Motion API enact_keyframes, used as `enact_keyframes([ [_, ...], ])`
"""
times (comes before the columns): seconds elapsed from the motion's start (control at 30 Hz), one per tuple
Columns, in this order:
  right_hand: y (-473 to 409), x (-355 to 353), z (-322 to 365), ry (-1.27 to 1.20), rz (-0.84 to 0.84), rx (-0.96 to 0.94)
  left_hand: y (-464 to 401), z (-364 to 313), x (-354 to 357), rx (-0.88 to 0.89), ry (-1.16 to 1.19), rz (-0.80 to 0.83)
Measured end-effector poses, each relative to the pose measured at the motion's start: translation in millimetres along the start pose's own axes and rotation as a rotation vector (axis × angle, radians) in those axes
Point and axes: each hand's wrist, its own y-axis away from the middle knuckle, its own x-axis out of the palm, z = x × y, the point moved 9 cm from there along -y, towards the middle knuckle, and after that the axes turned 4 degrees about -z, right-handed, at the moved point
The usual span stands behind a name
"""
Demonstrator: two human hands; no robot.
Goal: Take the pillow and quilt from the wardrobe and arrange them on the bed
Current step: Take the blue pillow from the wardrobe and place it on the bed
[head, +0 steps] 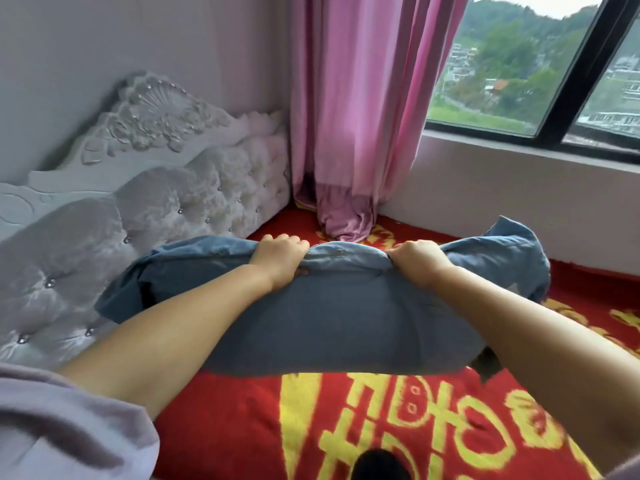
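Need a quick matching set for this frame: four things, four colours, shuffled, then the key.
Things:
1. pillow, which the left hand and right hand grip
2. curtain
3. headboard
4. bed cover

Colours:
A. white, tufted
B. red with yellow print
C. blue-grey
D. pink

Pairs: 1-C, 2-D, 3-A, 4-B
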Motion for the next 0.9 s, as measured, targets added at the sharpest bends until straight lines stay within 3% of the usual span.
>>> enact_keyframes([
  [0.3,-146,53,-107,-0.011,0.031,-0.149,-158,5,50,-0.1,0.1,0.121],
  [0.53,-202,49,-197,0.057,0.013,-0.145,-254,-14,35,-0.111,0.153,0.082],
  [0.9,-305,6,-182,0.124,-0.017,-0.051,-309,76,57,-0.141,0.296,0.153],
])
